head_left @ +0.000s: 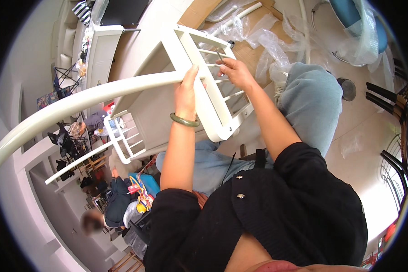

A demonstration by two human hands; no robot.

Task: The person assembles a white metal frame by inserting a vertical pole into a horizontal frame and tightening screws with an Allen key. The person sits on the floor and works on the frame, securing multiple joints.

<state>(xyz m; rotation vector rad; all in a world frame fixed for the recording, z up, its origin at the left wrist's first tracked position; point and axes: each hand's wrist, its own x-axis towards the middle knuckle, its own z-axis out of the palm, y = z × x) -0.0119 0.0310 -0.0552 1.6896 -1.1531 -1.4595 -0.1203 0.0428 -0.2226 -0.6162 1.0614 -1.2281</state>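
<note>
My left hand (186,93), with a green bangle at its wrist, is wrapped round the end of a thick curved white tube (90,95), where it meets a white barred frame (201,86). The tube sweeps out to the far left. My right hand (236,73) pinches a thin dark metal rod (220,56) beside the frame's short crossbars. The kind of rod is too small to tell. A pale panel (154,109) joins this frame to a second barred end (123,144) at the left. The piece is tilted above my lap.
Opened cardboard (251,34) with white tubes and crumpled clear plastic (272,52) lies ahead. A blue seat (349,20) in plastic stands at the far right, near dark chairs (396,99). Another person (115,199) is at lower left, near a white cabinet (102,59) farther up.
</note>
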